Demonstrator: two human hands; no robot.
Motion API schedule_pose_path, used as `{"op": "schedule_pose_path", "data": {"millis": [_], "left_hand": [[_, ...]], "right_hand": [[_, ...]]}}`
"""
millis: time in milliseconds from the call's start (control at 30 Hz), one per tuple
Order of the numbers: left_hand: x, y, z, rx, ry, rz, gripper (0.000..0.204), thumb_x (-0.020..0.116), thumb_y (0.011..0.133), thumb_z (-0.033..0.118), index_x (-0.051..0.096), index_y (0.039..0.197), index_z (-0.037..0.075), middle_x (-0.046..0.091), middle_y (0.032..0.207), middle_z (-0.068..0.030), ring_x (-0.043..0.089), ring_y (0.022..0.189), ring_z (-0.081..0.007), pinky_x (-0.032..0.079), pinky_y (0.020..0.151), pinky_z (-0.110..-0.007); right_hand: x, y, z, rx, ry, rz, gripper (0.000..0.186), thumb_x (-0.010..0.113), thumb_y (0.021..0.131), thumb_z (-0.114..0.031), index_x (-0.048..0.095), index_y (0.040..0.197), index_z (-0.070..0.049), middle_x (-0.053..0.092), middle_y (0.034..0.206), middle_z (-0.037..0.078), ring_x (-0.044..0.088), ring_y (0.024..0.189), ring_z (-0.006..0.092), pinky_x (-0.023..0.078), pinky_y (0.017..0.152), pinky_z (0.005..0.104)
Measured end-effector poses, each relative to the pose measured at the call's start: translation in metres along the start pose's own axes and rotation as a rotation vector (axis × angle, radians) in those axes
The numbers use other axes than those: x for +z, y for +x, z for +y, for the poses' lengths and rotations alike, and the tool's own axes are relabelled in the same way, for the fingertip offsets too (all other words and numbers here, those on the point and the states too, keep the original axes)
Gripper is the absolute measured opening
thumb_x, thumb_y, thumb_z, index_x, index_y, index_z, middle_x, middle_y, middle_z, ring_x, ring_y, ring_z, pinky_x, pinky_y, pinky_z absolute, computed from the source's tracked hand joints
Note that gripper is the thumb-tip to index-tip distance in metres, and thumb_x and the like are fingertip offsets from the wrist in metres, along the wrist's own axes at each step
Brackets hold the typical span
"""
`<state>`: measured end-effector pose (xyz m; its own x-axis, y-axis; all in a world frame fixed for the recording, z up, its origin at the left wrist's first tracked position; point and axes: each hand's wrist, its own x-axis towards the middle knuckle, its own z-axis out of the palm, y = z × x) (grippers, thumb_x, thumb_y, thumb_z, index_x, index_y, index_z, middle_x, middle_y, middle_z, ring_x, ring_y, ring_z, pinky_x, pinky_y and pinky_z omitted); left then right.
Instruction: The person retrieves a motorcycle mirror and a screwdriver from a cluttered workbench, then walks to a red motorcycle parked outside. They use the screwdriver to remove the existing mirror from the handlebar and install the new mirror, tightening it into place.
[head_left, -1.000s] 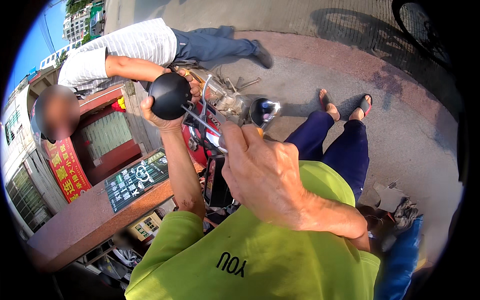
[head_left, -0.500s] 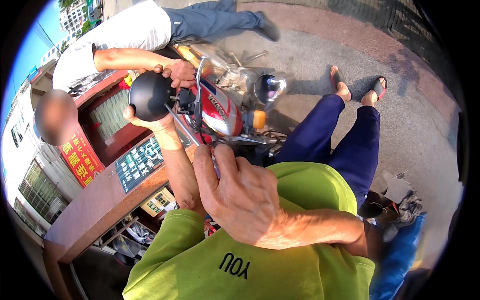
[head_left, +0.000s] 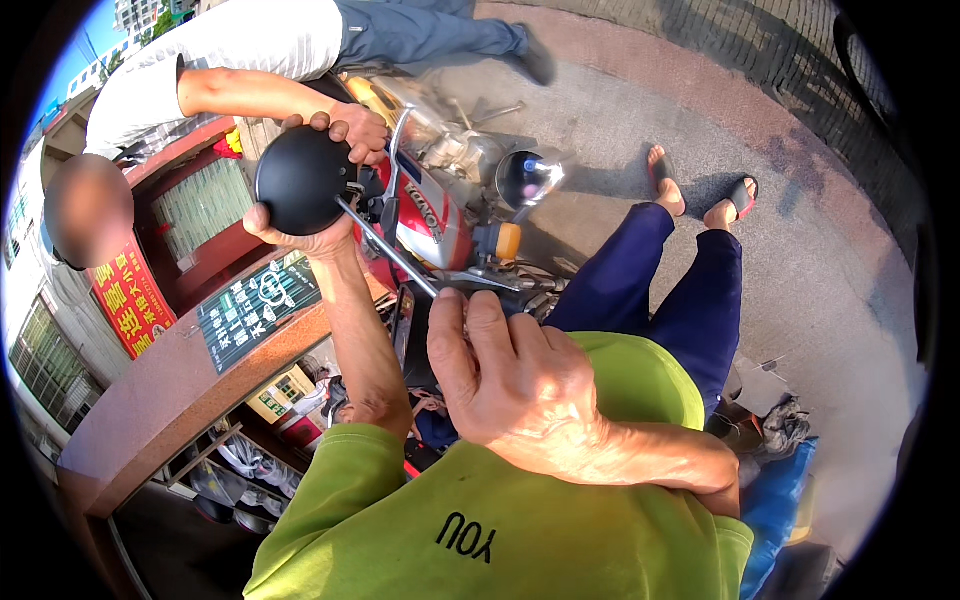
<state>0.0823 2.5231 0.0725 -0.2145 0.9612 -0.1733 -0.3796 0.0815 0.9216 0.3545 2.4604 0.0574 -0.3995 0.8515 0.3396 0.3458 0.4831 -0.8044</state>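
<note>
My left hand (head_left: pixel 318 242) grips a round black mirror (head_left: pixel 302 178), seen from its domed back. The thumb is at its lower left edge and fingertips curl over the top. A thin metal rod (head_left: pixel 388 246) runs from the mirror's lower right edge down to my right hand (head_left: pixel 525 380). That hand is closed around the rod's near end, which its fingers hide. Whether the rod is the mirror's stem or a separate tool, I cannot tell. Just beyond the mirror, another person's hand (head_left: pixel 362 130) rests by a motorcycle's handlebar lever (head_left: pixel 396 135).
The red motorcycle (head_left: pixel 425 215) stands ahead, with an orange turn signal (head_left: pixel 508 241) and a round shiny part (head_left: pixel 522 180). The person in a white striped shirt (head_left: pixel 250 40) is at its far side. A stone-edged counter (head_left: pixel 190 415) runs at left; a blue bag (head_left: pixel 785 510) lies lower right.
My right hand has moved right, away from the mirror, and more of the rod shows. The left hand still holds the mirror. My view has shifted slightly.
</note>
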Motion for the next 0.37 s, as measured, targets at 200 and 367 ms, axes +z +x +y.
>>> {"op": "schedule_pose_path", "data": {"millis": [200,367], "left_hand": [[0.001,0.002,0.002,-0.099,-0.109,-0.089,0.089,0.070,0.054,0.046,0.045,0.123,-0.006,0.049,0.111,-0.0170,0.047,0.101,-0.0286,0.042,0.079,-0.042],[-0.009,0.006,0.005,-0.119,0.011,-0.146,0.090,0.069,0.057,0.045,0.043,0.129,-0.002,0.049,0.114,-0.0174,0.048,0.105,-0.0307,0.044,0.087,-0.050]], "right_hand": [[-0.020,0.014,0.015,0.564,0.905,-0.297,0.025,0.064,0.084,-0.005,0.052,0.104,0.003,0.064,0.085,0.018,0.067,0.070,0.0273,0.053,0.062,0.0333],[-0.018,0.019,0.017,0.998,1.363,-0.304,0.023,0.062,0.087,0.000,0.052,0.107,0.005,0.064,0.105,0.018,0.060,0.104,0.0170,0.049,0.090,0.0296]]}}
